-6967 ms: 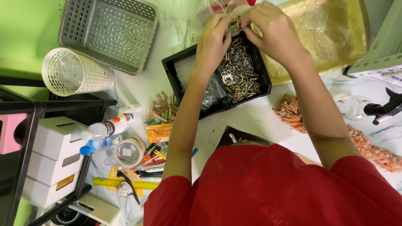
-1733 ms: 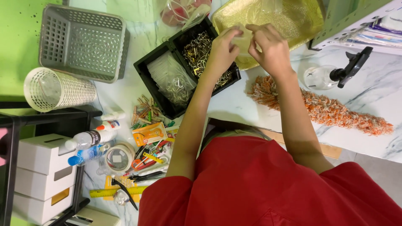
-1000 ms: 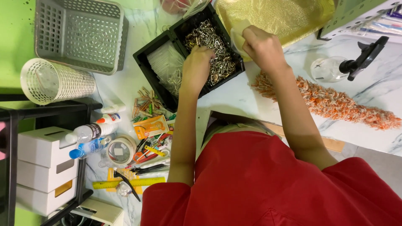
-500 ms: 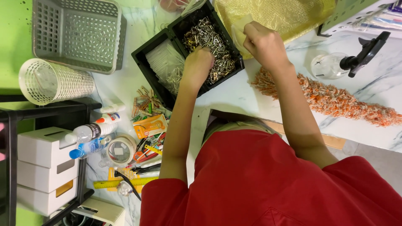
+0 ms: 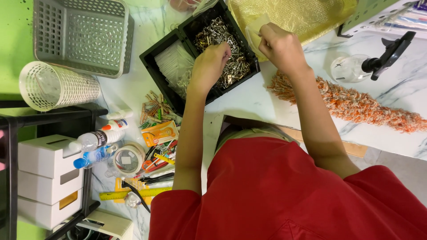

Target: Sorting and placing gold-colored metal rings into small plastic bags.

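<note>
The left hand (image 5: 210,66) reaches down into a black tray (image 5: 153,66) on the white marble counter (image 5: 249,100), its fingers curled and pinching into a heap of small metal clips (image 5: 222,49) that fills the tray's right compartment. The tray's left compartment holds a bunch of thin clear bags (image 5: 173,71). The right hand (image 5: 280,46) is raised just beside the tray's right edge, its fingers closed on a small clear bag (image 5: 255,33) that it holds over a sheet of gold fabric (image 5: 302,15).

To the right of that hand an orange fluffy duster (image 5: 356,104) lies across the counter, with a clear spray bottle (image 5: 360,66) with a black trigger beyond it. Left of the tray stand a grey plastic basket (image 5: 80,35) and a white mesh cup (image 5: 58,86) lying on its side. Nearer the person sit wooden clothes pegs (image 5: 153,111), a roll of tape (image 5: 126,160), two small bottles (image 5: 95,146), a yellow ruler (image 5: 133,193) and stacked white boxes (image 5: 42,182) on a black rack. The person wears a red shirt (image 5: 289,195).
</note>
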